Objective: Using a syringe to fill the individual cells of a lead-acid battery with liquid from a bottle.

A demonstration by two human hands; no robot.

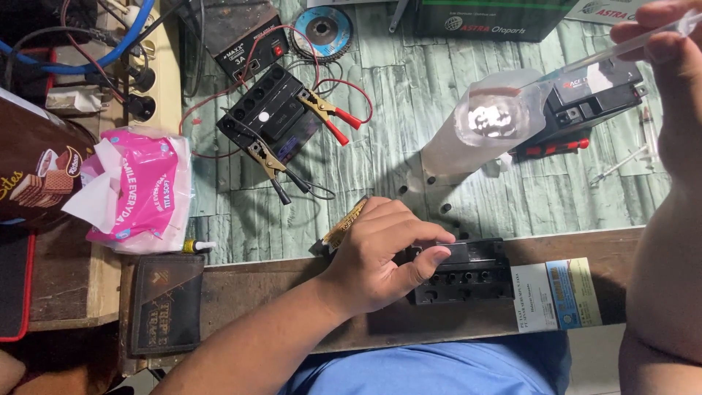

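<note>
My left hand (384, 252) grips a small black battery (468, 274) with a row of round cell holes on top, resting on the wooden table edge. My right hand (669, 51) is raised at the upper right, pinching a clear thin syringe or pipette (592, 57). Its tip reaches into the open mouth of a clear plastic container of liquid (486, 124) standing on the table. A folded printed paper (559, 294) lies just right of the battery.
A second black battery (270, 110) with red and black clamps (329, 113) sits at upper centre, wired to a charger (238, 36). A third battery (592, 99) lies at right. A pink tissue pack (142, 190), a dark wallet (167, 303) and a grinding disc (324, 31) surround them.
</note>
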